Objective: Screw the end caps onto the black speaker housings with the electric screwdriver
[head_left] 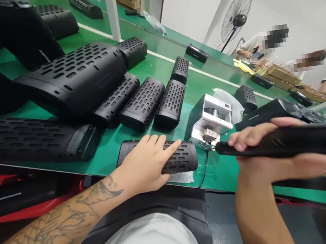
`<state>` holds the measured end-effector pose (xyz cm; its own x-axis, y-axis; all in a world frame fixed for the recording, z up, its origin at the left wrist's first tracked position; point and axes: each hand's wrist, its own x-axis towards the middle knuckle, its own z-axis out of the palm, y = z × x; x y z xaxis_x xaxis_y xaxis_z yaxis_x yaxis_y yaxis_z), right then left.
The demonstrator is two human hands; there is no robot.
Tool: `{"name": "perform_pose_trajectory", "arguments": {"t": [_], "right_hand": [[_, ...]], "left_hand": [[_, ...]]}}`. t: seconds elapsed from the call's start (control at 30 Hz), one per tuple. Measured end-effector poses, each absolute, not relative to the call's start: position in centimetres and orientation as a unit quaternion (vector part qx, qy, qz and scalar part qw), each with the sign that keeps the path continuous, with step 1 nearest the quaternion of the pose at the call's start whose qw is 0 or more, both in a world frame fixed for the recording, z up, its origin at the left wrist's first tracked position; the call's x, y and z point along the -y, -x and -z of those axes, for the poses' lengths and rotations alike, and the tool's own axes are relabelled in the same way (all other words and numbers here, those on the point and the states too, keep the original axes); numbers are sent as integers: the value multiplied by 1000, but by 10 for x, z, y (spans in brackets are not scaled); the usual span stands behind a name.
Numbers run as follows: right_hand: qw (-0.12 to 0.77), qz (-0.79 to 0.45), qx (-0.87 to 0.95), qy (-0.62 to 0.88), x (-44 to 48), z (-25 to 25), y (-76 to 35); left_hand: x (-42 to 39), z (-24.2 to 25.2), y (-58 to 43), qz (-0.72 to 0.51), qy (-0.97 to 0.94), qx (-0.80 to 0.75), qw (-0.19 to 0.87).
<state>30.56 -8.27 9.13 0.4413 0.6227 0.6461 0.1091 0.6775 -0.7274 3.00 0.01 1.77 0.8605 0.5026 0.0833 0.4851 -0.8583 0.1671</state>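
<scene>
My left hand lies on a black perforated speaker shell at the near edge of the green bench, fingers wrapped over its top. My right hand grips a black electric screwdriver held level, its tip pointing left toward a small grey screw feeder box. The tip hangs just off the right end of the shell and close to the feeder's front.
Several more perforated black shells lie in a row behind, with larger ones stacked at left. A green conveyor runs diagonally. Two other people sit at the far right by cardboard boxes; a standing fan is behind.
</scene>
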Motion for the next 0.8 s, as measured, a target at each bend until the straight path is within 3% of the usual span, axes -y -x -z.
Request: {"name": "perform_pose_trajectory", "arguments": {"t": [0.2, 0.53, 0.8], "right_hand": [[643, -299, 596, 377, 132, -108, -266], [705, -311, 512, 380, 111, -86, -242], [665, -342, 554, 366, 94, -87, -252]], "left_hand": [[-2, -22, -32, -47, -960, -263, 81], [-1, -20, -32, -50, -962, -258, 77], [0, -22, -33, -29, -962, -259, 80]]}}
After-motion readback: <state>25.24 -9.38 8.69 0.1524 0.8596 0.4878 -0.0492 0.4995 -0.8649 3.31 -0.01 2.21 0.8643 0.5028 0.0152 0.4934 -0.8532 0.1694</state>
